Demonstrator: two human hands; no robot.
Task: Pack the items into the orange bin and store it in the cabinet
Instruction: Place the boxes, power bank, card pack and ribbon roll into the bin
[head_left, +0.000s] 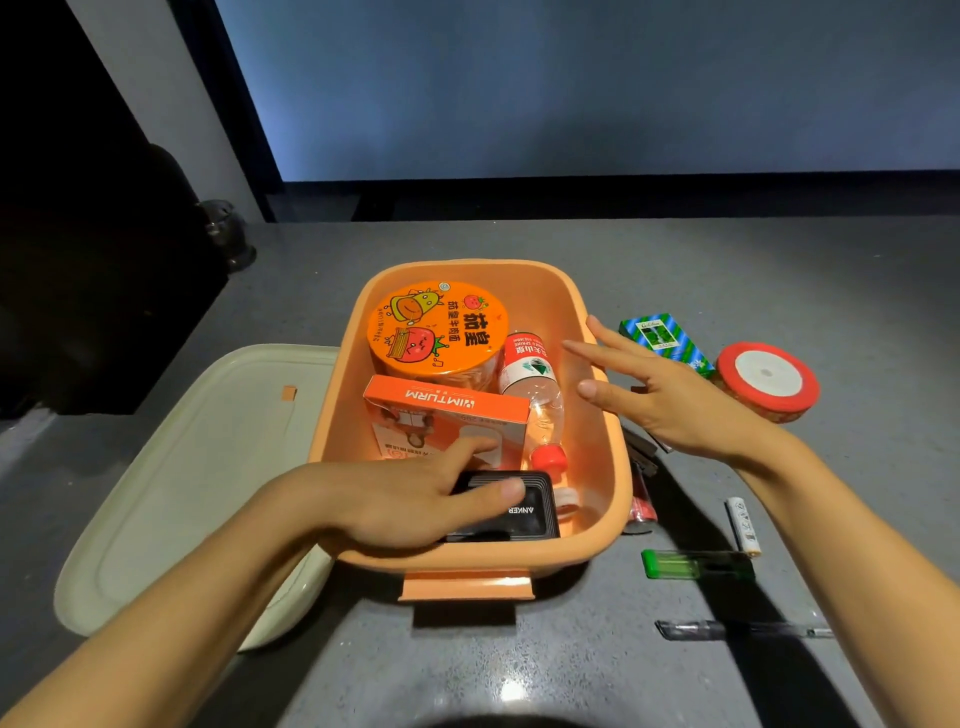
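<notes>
We are seeing orange bin (602, 447) sitting mid-worktop (519, 665), cream lid (182, 467) lying beside it at left. Inside: noodle cup (436, 330), water bottle (530, 389), orange box (447, 410), black Anker charger (524, 506). Our left hand (395, 499) is reaching in, fingers pressing on charger. Our right hand (660, 389) is hovering over bin's right rim, fingers spread, holding nothing. Still lying outside at right: green box (665, 338), ribbon spool (766, 379), battery (743, 525), green lighter (696, 565), pen (743, 630).

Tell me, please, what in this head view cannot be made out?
- Red item beside the orange bin: mostly hidden by its wall.
- Black Anker device: partly covered by left hand.
- Dark objects under right hand: unidentifiable.
- Cabinet: not identifiable.
</notes>
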